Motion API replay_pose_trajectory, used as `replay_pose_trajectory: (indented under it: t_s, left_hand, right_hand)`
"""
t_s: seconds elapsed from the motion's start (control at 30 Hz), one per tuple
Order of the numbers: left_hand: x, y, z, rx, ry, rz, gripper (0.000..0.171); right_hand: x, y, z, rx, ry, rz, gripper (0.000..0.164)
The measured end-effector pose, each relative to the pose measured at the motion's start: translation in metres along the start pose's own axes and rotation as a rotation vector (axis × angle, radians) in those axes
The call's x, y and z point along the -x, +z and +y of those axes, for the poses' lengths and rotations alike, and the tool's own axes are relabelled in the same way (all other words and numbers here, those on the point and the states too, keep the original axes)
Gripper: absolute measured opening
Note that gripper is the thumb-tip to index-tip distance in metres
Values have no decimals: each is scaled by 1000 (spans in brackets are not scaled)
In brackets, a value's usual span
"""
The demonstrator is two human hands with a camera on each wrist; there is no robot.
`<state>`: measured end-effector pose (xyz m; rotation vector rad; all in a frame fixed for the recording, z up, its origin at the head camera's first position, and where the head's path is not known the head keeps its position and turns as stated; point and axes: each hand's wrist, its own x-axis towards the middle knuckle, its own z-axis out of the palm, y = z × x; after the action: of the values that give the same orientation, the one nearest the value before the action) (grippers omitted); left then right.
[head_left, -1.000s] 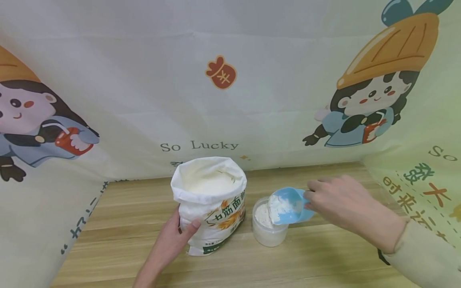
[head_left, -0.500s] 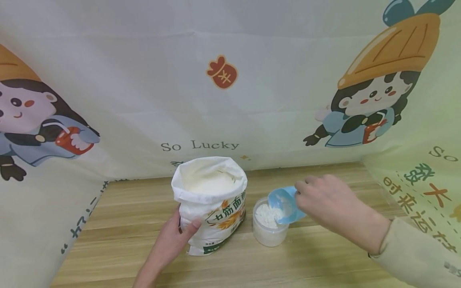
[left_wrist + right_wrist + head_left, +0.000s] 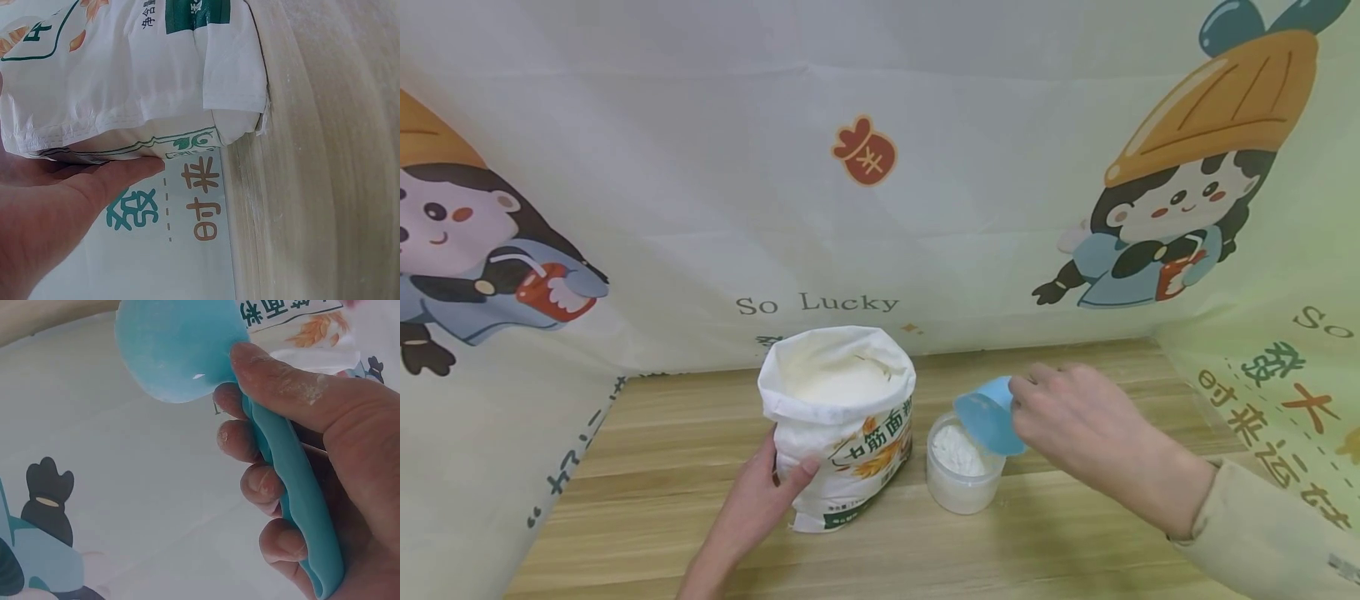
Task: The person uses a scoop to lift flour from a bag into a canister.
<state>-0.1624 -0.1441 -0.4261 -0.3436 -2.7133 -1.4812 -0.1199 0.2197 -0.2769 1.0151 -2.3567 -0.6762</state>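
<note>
A white flour bag (image 3: 827,433) with its top rolled open stands on the table, flour (image 3: 842,382) showing inside. My left hand (image 3: 758,496) grips its left side, thumb on the front; the left wrist view shows the bag's lower edge over that hand (image 3: 69,194). Right of the bag is a clear round tub (image 3: 964,493) heaped with white flour. Over the tub's rim a blue scoop (image 3: 988,417) is tipped steeply, mouth downward. My right hand (image 3: 1086,433) holds the scoop; the right wrist view shows the fingers curled round its handle (image 3: 294,487) and flour dust on the thumb.
A wood-grain table (image 3: 655,500) lies under everything. Pale printed cloth (image 3: 700,167) with cartoon figures and lettering hangs behind and at both sides, close behind the bag.
The right hand has moved left and tipped the blue scoop over, so its flour has fallen into the tub. The left hand and flour bag have stayed in place.
</note>
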Motion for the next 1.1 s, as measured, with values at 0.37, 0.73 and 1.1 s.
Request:
replay_pose_trajectory:
  t_s: [0.37, 0.73, 1.1]
  left_hand:
    - [1, 0, 2, -4, -16, -7, 70]
    - [2, -1, 0, -14, 10, 0, 70]
    - [2, 0, -1, -15, 6, 14, 67]
  right_hand:
    - [4, 4, 3, -26, 3, -2, 24]
    - [25, 18, 20, -220, 143, 27, 29]
    - [51, 30, 32, -388, 271, 151, 45]
